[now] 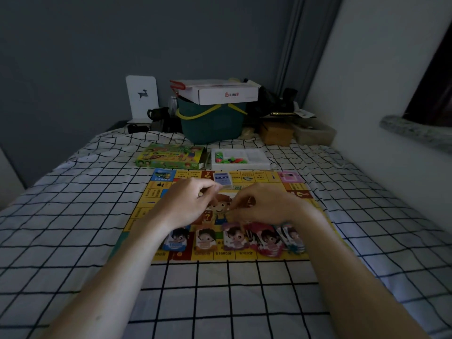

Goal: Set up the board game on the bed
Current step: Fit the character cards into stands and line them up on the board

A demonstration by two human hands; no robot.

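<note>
Your game board (269,255) already lies flat on the checked bed (73,228), five stacks of character cards (234,237) lined along its near edge and a blue deck (222,179) at the far edge. Your left hand (188,204) and right hand (266,204) curl together mid-board; whether they pinch anything, you cannot tell. The tokens remain in the white tray (241,159) beside the game box (170,156).
</note>
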